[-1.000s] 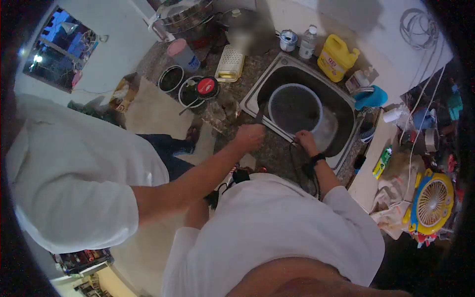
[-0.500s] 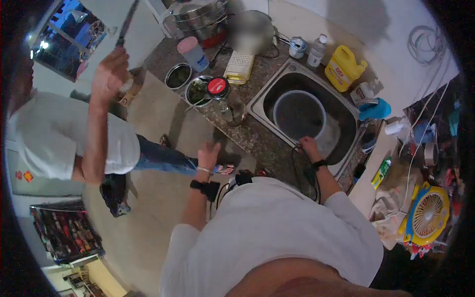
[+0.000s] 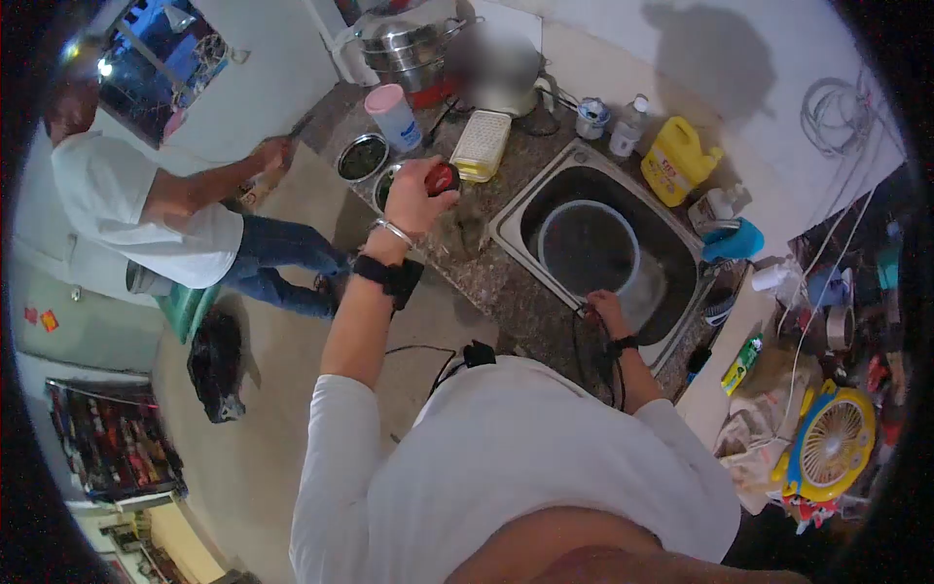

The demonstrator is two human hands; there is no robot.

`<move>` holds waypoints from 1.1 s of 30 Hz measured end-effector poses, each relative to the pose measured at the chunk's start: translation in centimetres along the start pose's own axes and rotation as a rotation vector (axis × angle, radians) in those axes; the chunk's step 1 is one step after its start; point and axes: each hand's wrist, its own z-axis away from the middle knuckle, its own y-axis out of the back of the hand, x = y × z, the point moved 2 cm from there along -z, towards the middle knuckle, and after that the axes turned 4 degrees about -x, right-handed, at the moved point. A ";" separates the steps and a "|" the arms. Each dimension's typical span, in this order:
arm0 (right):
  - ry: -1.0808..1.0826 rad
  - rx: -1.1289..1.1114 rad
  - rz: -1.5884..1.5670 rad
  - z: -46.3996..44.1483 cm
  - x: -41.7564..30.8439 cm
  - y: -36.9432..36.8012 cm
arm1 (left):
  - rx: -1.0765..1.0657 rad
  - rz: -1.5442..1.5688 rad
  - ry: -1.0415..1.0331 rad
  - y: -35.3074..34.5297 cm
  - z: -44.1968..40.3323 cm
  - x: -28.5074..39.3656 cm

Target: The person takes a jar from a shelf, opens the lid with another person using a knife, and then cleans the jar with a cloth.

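Note:
My left hand (image 3: 416, 202) reaches over the counter, fingers curled round the red-and-black lid (image 3: 444, 178) of a clear glass jar (image 3: 467, 234). Most of the jar's upper part is behind the hand. Beside it are a metal bowl (image 3: 363, 158) of dark green leaves and a second bowl partly covered by the hand. At the front edge of the sink (image 3: 516, 226), my right hand (image 3: 608, 311) is closed; what its fingers hold, if anything, cannot be made out. Near these fingers is a round basin (image 3: 637, 243) with dark contents inside the sink.
A co-worker (image 3: 146, 200) in a white shirt stands at left. A grater box (image 3: 482, 146), a pink-lidded tub (image 3: 392, 115) and a steel pot (image 3: 399, 54) stand along the counter. Behind the sink are a yellow jug (image 3: 681, 161) and a bottle (image 3: 628, 127). Black cable (image 3: 576, 350) hangs by my right arm.
My left hand has moved up and forward from beside the counter onto the jar's lid. My right hand stays at the sink edge. The co-worker's raised arm has come down.

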 end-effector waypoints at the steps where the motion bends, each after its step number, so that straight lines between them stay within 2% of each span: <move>1: 0.035 0.000 0.004 0.0 0.0 0.0 | 0.020 0.021 0.036 0.1 -0.1 -0.1; 5: 0.129 -0.059 0.122 -0.6 0.5 0.5 | 0.132 0.140 0.061 1.1 -0.1 0.1; 7: 0.083 -0.112 0.095 -0.1 0.0 0.5 | 0.262 0.910 0.316 1.7 0.4 -0.9; 8: 0.082 -0.116 0.094 -0.3 0.5 0.3 | 0.263 0.907 0.318 2.2 0.8 -1.1; 10: 0.053 0.001 -0.131 -0.6 1.6 -0.1 | 0.175 1.760 0.375 3.1 2.0 -0.6; 11: 0.051 -0.005 -0.131 -0.8 2.0 0.1 | 0.143 1.866 0.363 3.2 2.5 -0.9; 14: 0.004 -0.023 -0.043 -0.5 1.4 0.2 | 0.137 1.961 0.411 3.4 4.1 -0.5; 15: 0.027 -0.006 -0.042 -0.7 1.8 0.3 | 0.050 1.989 0.341 3.6 4.5 -0.7; 20: 0.099 0.040 0.006 -1.9 3.6 0.0 | 0.088 2.052 0.377 3.5 6.2 0.9; 25: -0.072 -0.021 0.018 -1.4 1.8 0.4 | 0.028 2.081 0.327 3.7 6.6 2.7; 29: -0.089 -0.023 -0.024 0.1 -0.2 0.2 | 0.011 2.091 0.316 3.6 6.7 2.9; 33: -0.065 -0.050 -0.082 -1.0 1.9 0.6 | 0.027 2.040 0.353 2.9 7.2 1.4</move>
